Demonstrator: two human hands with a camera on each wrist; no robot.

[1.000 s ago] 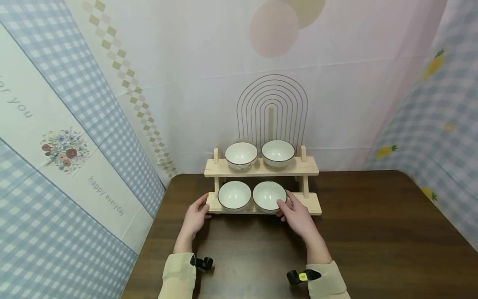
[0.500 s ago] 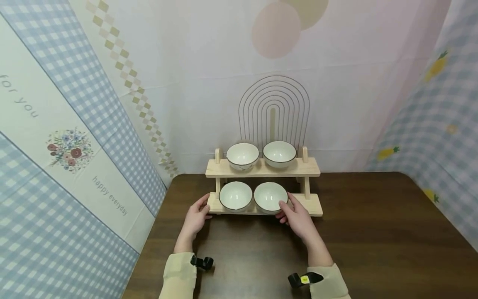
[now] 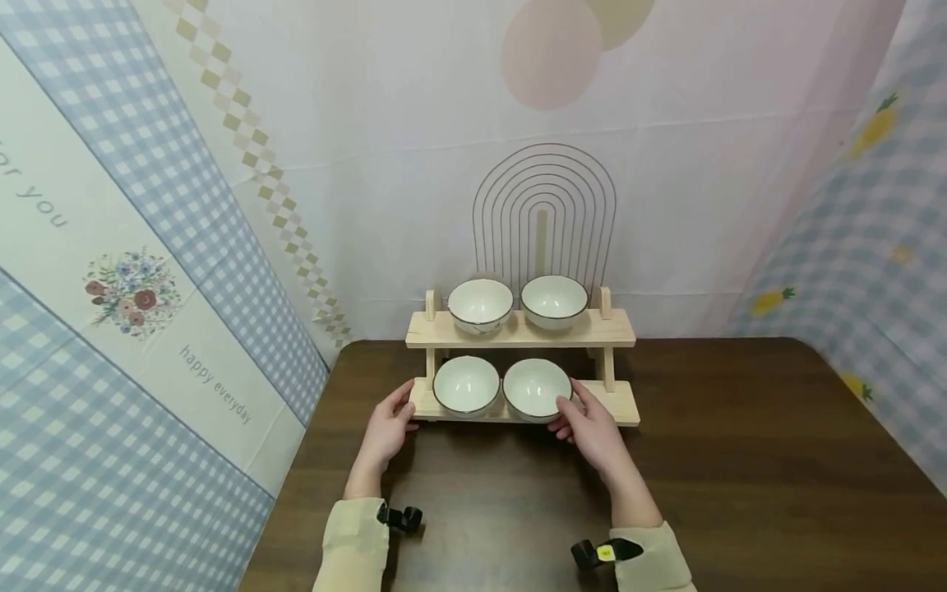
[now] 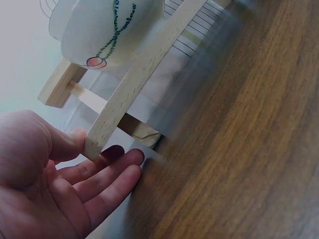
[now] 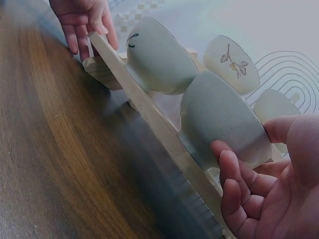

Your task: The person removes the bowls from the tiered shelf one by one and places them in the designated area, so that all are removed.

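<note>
A two-tier wooden rack [image 3: 614, 400] holds white, dark-rimmed bowls, two per tier. My left hand [image 3: 386, 427] grips the left end of the lower board; in the left wrist view its thumb lies against the board edge [image 4: 112, 114] and its fingers reach underneath. With thumb and fingers my right hand [image 3: 593, 433] holds the lower right bowl [image 3: 534, 388] at its right side. That bowl [image 5: 219, 117] sits on the lower board beside the lower left bowl [image 3: 466, 385], which bears a painted sprig [image 4: 115, 37]. Behind stand the upper left bowl [image 3: 479, 304] and upper right bowl [image 3: 554, 298].
The rack stands near the back edge of a dark wooden table [image 3: 740, 444]. A pale patterned cloth [image 3: 399, 205] hangs behind it. Blue checked cloths hang at the left [image 3: 140, 205] and the right [image 3: 873, 271].
The head view shifts slightly. Both hands keep their places on the rack and the bowl, with no clear movement of either thing.
</note>
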